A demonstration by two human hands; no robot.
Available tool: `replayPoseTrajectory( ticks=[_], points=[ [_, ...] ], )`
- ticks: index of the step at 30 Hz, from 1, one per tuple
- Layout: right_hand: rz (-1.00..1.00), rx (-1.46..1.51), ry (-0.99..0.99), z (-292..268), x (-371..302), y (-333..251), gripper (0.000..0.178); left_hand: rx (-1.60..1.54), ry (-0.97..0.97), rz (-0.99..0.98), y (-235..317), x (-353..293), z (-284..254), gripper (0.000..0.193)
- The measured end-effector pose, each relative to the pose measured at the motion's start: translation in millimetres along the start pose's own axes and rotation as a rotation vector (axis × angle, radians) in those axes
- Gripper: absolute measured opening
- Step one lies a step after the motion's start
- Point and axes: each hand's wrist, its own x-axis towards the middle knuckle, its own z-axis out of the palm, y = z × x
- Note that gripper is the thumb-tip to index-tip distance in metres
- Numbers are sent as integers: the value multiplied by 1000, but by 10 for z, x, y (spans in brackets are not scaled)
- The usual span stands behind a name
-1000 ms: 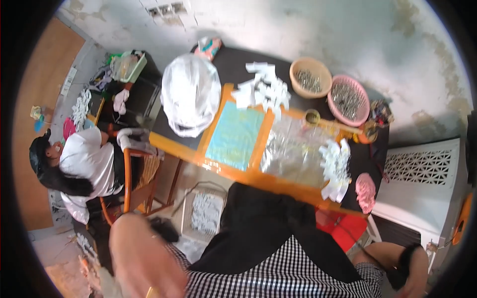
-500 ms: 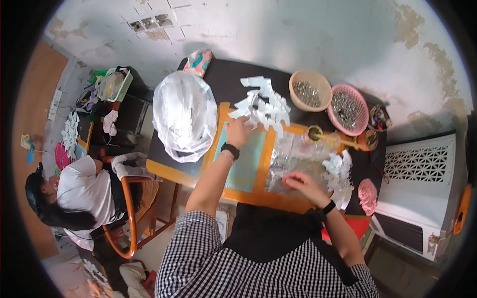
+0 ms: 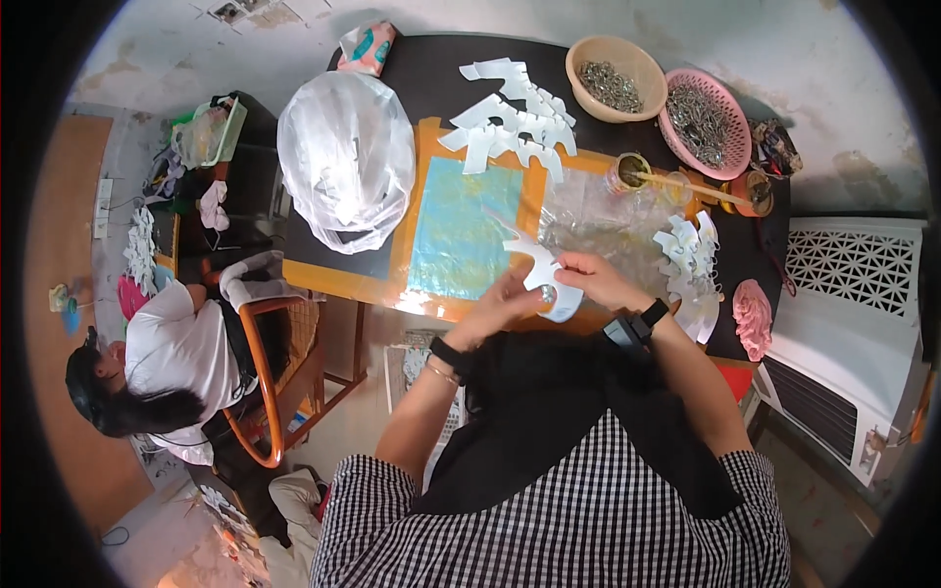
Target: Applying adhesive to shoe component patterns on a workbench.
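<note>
White piece (image 3: 538, 259) drawn back, near table edge (image 3: 343, 284)

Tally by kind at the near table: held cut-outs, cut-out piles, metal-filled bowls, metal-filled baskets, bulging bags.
Held white cut-out: 1
Piles of white cut-outs: 2
Beige bowl: 1
Pink basket: 1
Bulging white bag: 1
Total: 6

1. Head view: shot from the left unit of a side-by-side, head-worn fisheye pair; frame upright.
2. Direction: downward and forward, over the checked shirt (image 3: 549, 534) and table (image 3: 431, 73) to the wall (image 3: 480, 16).
3. Range: near the left hand (image 3: 500, 300) and right hand (image 3: 600, 281); wall farther off.
</note>
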Motion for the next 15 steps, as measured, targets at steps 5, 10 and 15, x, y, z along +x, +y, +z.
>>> replayPoseTrajectory(
  ticks=[5, 10, 15],
  points=[
    [-51, -346, -133, -288, -157, 11, 19, -238, 76, 36, 195, 336, 81, 37],
    [73, -191, -86, -654, -387, 125, 18, -106, 243, 61, 14, 484, 283, 18],
    [-51, 26, 125, -829, -520, 475, 20, -174, 328, 90, -172, 570, 555, 18]
  ],
)
